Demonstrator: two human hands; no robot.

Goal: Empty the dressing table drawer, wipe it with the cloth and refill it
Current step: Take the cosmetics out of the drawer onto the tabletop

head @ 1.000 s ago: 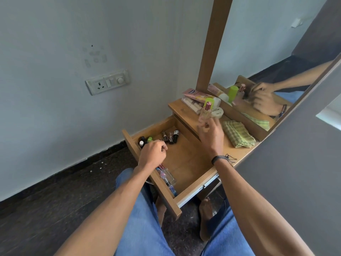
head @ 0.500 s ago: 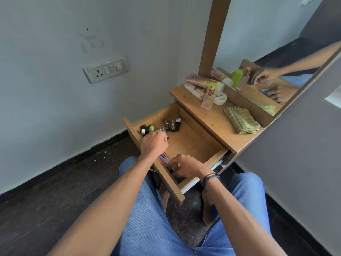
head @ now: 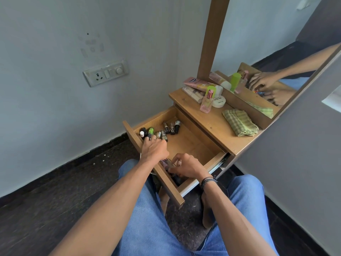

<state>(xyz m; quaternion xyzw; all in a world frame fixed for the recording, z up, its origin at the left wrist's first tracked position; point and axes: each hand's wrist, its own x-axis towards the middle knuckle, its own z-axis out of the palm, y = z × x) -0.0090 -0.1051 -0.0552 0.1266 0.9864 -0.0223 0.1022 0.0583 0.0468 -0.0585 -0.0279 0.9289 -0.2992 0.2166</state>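
The drawer (head: 193,143) is standing pulled out from under the dressing table top (head: 208,122), right over the person's knees, and the emptying step is under way. A cluster of small bottles (head: 162,131) is lying at the drawer's far-left corner. The left hand (head: 154,149) is curling over the drawer's front-left edge, fingers bunched together at the nearest bottles; whether it is gripping one, I cannot tell. The right hand (head: 186,166) is reaching into the drawer's near corner, fingertips pinching down on some small items (head: 166,163) there, mostly hidden. Behind the drawer, on the table top, a pink perfume bottle (head: 206,101), a white jar (head: 218,101) and tubes (head: 197,84) are already standing, with the folded green cloth (head: 239,124) to their right.

The next move is probably calling for lifting the gripped items clear of the drawer wall and setting them on the bare wood between the perfume bottle and the cloth. The drawer's middle is lying open, so there is room for both hands; the mirror frame (head: 212,37) behind the drawer is limiting the reach.
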